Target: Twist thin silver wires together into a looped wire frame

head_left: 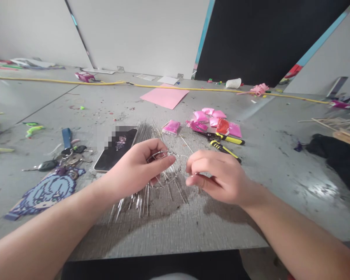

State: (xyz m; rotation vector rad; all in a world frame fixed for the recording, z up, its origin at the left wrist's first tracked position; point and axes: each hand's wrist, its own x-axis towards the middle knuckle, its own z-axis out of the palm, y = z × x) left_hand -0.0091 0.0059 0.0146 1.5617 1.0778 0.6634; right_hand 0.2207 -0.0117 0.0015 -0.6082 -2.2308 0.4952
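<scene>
A round frame of bent metal wire (160,187) is pinched between the thumb and fingers of my left hand (142,163), above the table. Just to its right, my right hand (217,175) has its thumb and fingers drawn together, with a thin wire running from the frame to its fingertips. Part of the frame is hidden behind my left fingers. Beneath my hands lie many loose straight metal wires (138,202). Pliers with yellow and black handles (226,149) rest beyond my right hand.
A phone (116,149) lies left of the wires, beside keys (48,165) and a pixel-patterned blue figure (49,190). Pink packets (201,116) and a pink paper sheet (165,96) are farther back. Black cloth (332,155) and wooden sticks (335,123) lie right.
</scene>
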